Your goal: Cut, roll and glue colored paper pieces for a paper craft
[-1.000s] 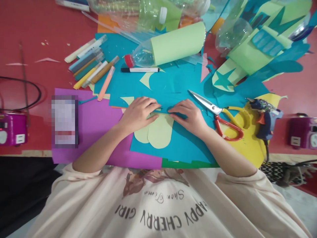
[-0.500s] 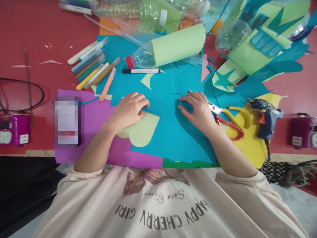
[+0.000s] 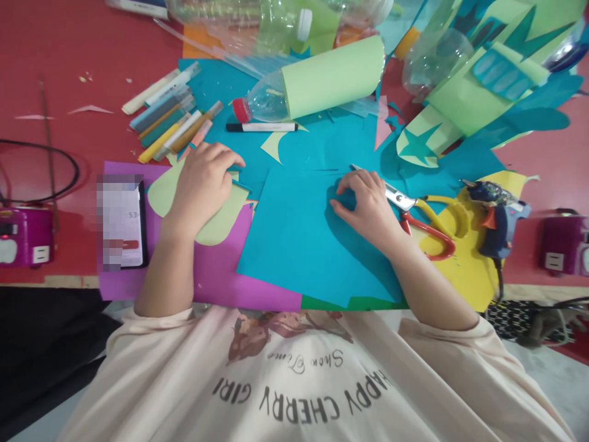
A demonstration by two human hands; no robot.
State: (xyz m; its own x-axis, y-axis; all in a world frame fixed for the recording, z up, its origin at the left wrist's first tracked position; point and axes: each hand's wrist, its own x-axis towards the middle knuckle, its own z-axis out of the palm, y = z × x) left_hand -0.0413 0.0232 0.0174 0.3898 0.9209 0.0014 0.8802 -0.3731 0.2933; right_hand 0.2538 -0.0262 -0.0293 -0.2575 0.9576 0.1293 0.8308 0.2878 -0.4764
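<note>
My left hand lies with curled fingers on a pale green paper cutout, holding it over the purple sheet. My right hand rests on the large teal paper sheet, its fingertips bent and pinching the paper near the middle. The blades of the red-handled scissors lie just right of that hand, touching it or nearly so.
Several markers lie at the back left, and a black-capped pen and a bottle wrapped in green paper are behind the sheet. A glue gun sits on yellow paper at the right. A phone lies at the left.
My left hand has slid the pale green cutout left, off the teal sheet and onto the purple one. My right hand moved right and stayed on the teal sheet, which has turned slightly.
</note>
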